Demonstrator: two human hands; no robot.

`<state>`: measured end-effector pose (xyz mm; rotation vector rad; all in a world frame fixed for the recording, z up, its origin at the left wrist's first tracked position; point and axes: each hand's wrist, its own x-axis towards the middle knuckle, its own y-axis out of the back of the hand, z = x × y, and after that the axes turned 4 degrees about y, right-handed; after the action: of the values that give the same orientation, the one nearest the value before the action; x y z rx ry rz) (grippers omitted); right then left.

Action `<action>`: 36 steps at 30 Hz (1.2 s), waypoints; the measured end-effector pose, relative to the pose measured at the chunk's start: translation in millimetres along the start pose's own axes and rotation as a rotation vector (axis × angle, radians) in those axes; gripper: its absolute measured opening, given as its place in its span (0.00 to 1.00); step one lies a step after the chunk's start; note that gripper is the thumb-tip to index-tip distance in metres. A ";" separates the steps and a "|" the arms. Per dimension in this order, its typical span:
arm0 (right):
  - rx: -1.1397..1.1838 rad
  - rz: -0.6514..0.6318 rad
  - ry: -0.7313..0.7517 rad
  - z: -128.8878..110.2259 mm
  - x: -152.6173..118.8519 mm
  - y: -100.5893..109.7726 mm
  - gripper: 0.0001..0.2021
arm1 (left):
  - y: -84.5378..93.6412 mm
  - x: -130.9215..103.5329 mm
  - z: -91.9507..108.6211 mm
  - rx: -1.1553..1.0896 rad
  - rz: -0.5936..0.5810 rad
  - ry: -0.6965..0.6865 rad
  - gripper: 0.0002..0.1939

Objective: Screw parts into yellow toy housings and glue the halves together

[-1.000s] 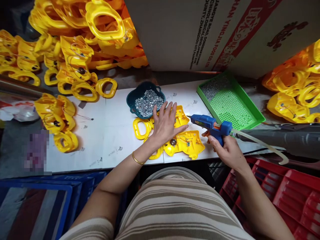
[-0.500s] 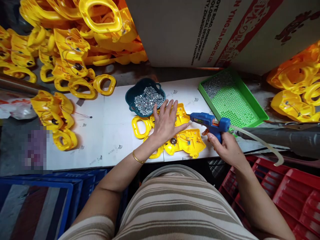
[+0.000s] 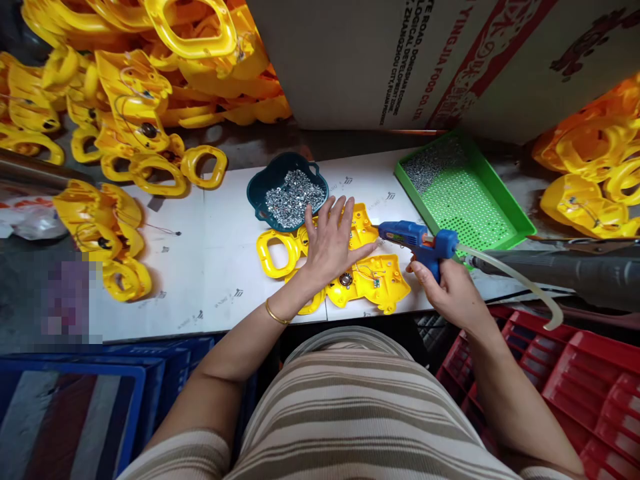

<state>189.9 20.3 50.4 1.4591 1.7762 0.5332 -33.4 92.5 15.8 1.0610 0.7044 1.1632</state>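
Observation:
My right hand (image 3: 455, 293) is wrapped round the handle of a blue glue gun (image 3: 405, 233), with a long pale glue stick (image 3: 520, 270) curving out of its back. The nozzle points left, at the edge of the farther yellow plastic shell (image 3: 363, 223). Spread over that shell is my left hand (image 3: 330, 243), fingers apart and holding nothing; it hides much of the part. Nearer to me lies a second yellow shell (image 3: 390, 283), with a round speaker (image 3: 345, 280), thin wires and a small circuit board (image 3: 376, 283) inside.
Just behind my left hand stands a dark green bowl of small screws (image 3: 257, 193). A green perforated tray (image 3: 523, 230) holding more screws sits at the right. Yellow shells (image 3: 130, 100) pile up at the left, others at the far right. A large carton (image 3: 350, 67) stands behind.
The view has shifted slightly. Both hands, the glue gun and the two shells keep nearly the same positions relative to each other.

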 end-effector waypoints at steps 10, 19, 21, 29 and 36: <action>-0.019 0.105 0.022 2.8 0.9 -3.5 0.24 | -1.2 0.4 -0.7 0.009 0.008 0.007 0.44; -0.036 0.031 -0.021 -3.4 2.1 -0.1 0.23 | -3.6 -1.2 -2.8 0.002 0.030 -0.012 0.44; -0.038 0.034 -0.010 -3.4 1.6 -0.3 0.23 | -5.0 -1.5 -4.2 0.005 0.042 -0.019 0.44; 0.003 0.096 0.051 -1.7 -1.5 -3.9 0.21 | -7.0 -2.0 -7.6 -0.002 0.066 -0.028 0.43; 0.098 0.011 -0.001 -0.9 -0.4 0.6 0.26 | -6.7 -1.6 -8.2 -0.021 0.058 -0.020 0.44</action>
<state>189.7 20.2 51.5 1.5361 1.8171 0.4566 -38.6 93.1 6.4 1.0798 0.6481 1.2058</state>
